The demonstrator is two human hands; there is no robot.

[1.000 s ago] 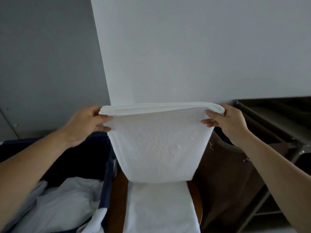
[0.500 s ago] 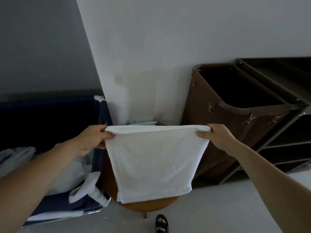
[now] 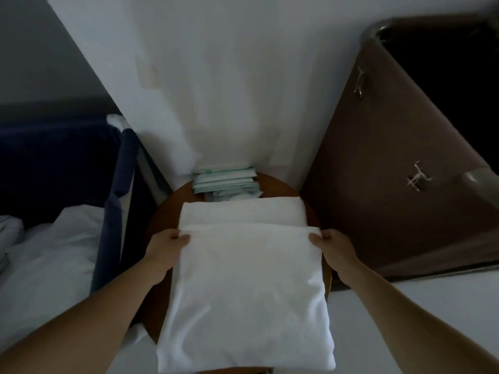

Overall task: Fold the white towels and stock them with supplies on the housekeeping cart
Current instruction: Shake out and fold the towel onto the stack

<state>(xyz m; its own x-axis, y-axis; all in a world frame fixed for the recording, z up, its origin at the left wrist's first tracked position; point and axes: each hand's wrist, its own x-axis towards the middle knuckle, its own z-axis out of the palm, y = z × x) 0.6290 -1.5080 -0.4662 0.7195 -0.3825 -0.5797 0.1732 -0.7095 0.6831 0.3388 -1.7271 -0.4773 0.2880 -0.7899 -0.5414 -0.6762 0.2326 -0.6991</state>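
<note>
1. White wall [image 3: 243,76] fills the background and meets a darker grey wall [image 3: 40,49] at the left. Pale floor [image 3: 437,306] shows at the lower right.
2. On the right stands a brown fabric hamper bag [image 3: 391,184] hung from a metal frame [image 3: 376,27]. Its side is just beside the table's right edge and its inside is dark.
3. On the left stands a navy laundry bin [image 3: 118,190] with crumpled white linen [image 3: 54,252] in it. Its near wall is close to the table's left edge.
4. Between the two, against the wall, sits a round wooden table [image 3: 162,222]. At its far edge lies a stack of teal-and-white packets [image 3: 225,180].
5. A folded white towel, the lower towel [image 3: 240,211], lies flat on the table just in front of the packets.
6. A second folded white towel, the upper towel [image 3: 248,298], lies over the near part of the lower towel. Only a far strip of the lower towel is left showing. The upper towel covers most of the tabletop on the person's side.
7. Both bare forearms reach forward from the lower corners of the view.
8. The left hand [image 3: 167,247] grips the upper towel's far left corner with the thumb on top.
9. The right hand [image 3: 334,247] grips the far right corner the same way. The other fingers of both hands are hidden beneath the cloth.
10. Nothing lies between the hands and the towels.
</note>
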